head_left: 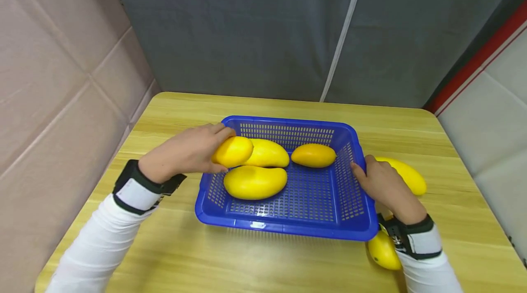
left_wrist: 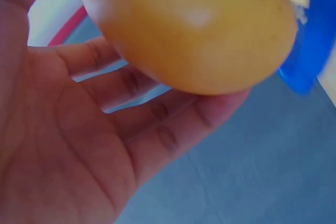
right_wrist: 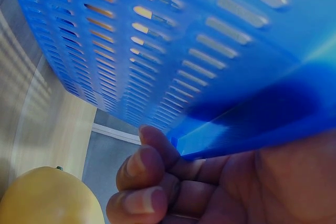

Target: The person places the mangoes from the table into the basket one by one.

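Observation:
My left hand (head_left: 193, 150) holds a yellow mango (head_left: 235, 151) over the left end of a blue plastic basket (head_left: 284, 230). In the left wrist view, the fingers (left_wrist: 173, 135) curve along the underside of this mango (left_wrist: 205, 40). Inside the basket lie a yellow mango (head_left: 270, 154) at the back, another (head_left: 255, 183) nearer the front and an orange-yellow one (head_left: 314, 155) toward the right. My right hand (head_left: 387, 188) grips the basket's right rim, thumb on the inner side. Its curled fingers (right_wrist: 142, 169) show under the rim, beside the slotted wall (right_wrist: 121, 72), in the right wrist view.
Outside the basket, one mango (head_left: 405, 176) lies behind my right hand and another (head_left: 383, 251) sits partly under my right wrist. The wooden table (head_left: 173, 247) meets a grey curtain (head_left: 230, 32) at the back, with pale padded walls (head_left: 53, 69) on both sides.

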The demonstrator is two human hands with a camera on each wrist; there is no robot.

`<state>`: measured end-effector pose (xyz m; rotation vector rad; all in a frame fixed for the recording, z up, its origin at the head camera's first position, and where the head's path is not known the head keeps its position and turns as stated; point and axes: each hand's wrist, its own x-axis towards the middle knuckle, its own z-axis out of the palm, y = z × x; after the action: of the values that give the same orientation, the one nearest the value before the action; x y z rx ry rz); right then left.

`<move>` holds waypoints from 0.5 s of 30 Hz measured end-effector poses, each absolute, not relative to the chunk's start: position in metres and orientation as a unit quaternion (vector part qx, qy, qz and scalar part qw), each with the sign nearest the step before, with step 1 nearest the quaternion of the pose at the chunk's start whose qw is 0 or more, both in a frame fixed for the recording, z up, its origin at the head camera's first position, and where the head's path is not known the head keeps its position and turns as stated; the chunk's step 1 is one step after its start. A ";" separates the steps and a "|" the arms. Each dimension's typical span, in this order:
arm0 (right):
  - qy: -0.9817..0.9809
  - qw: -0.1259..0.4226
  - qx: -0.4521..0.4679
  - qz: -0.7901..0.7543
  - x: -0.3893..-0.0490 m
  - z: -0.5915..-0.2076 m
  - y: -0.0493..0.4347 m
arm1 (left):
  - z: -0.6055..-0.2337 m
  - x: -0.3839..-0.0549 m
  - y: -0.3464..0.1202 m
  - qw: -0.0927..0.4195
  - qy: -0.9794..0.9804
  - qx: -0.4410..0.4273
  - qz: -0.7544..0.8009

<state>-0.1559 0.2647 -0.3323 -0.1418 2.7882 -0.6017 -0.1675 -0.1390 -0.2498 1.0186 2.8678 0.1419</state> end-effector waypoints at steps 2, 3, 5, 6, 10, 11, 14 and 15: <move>0.966 0.141 -0.049 -0.209 -0.156 -0.332 0.264 | -0.251 -0.169 -0.129 0.045 0.934 0.352 0.035; 0.966 0.142 -0.049 -0.210 -0.156 -0.332 0.264 | -0.251 -0.169 -0.123 0.044 0.931 0.361 0.029; 0.966 0.142 -0.049 -0.210 -0.156 -0.331 0.264 | -0.252 -0.170 -0.113 0.045 0.927 0.373 0.015; 0.966 0.143 -0.048 -0.211 -0.156 -0.331 0.264 | -0.252 -0.171 -0.109 0.046 0.924 0.379 0.009; 0.965 0.147 -0.046 -0.210 -0.156 -0.331 0.264 | -0.252 -0.171 -0.091 0.055 0.915 0.399 -0.005; 0.965 0.147 -0.047 -0.210 -0.156 -0.332 0.264 | -0.253 -0.171 -0.087 0.055 0.912 0.406 -0.006; 0.966 0.148 -0.045 -0.209 -0.155 -0.332 0.264 | -0.254 -0.171 -0.071 0.061 0.905 0.420 -0.008; 0.966 0.149 -0.044 -0.208 -0.155 -0.332 0.264 | -0.255 -0.172 -0.066 0.059 0.903 0.425 -0.009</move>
<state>-0.1551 0.2637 -0.3318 -0.1279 2.7758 -0.5993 -0.1717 -0.0659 -0.2554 1.2884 2.7341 -0.0280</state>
